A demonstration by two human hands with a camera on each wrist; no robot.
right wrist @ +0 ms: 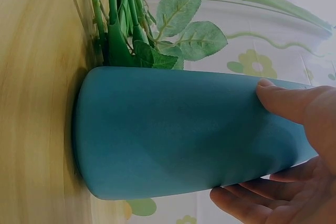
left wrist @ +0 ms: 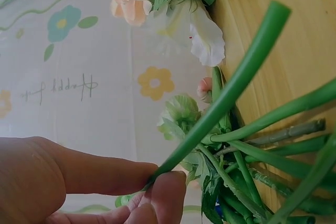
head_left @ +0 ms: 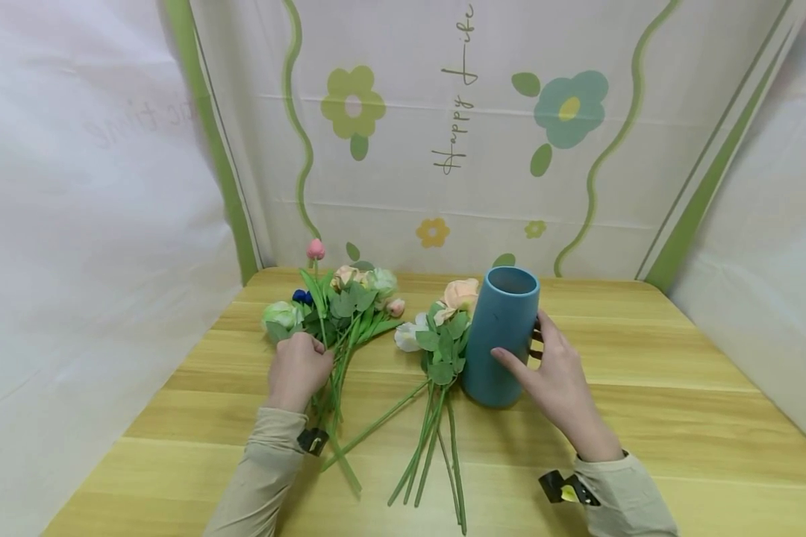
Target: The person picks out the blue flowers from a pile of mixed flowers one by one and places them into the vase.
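In the head view, a person has two bare hands over a wooden surface (head_left: 665,358). The right hand (head_left: 564,388) is at a blue vase (head_left: 500,343), which stands on the surface, a little to the right of the middle, with its mouth upward. The grip of this hand is clamped on the vase, with the thumb on the near side and the fingers at the right side. Just to the left of the vase lies a small bunch, with a peach bloom (head_left: 460,294), a white bloom (head_left: 410,333) and leaves (head_left: 443,347); its long stems point toward the person. Farther left there is a second bunch (head_left: 342,304), with a pink tulip (head_left: 316,249) and pale green blooms (head_left: 283,313). The left hand (head_left: 300,371) is at the stems of this bunch, with curled fingers. Behind the surface there is a white cloth (head_left: 403,179) with printed flowers.

In the left wrist view, the grip of the left hand is clamped on one green stem (left wrist: 226,98), pinched with the fingertips. One end of this stem is free. Which bloom it carries, I cannot tell. Other stems are near it.

In the right wrist view, the base of the vase rests on the surface. Thumb and fingers are on opposite sides of its upper part.
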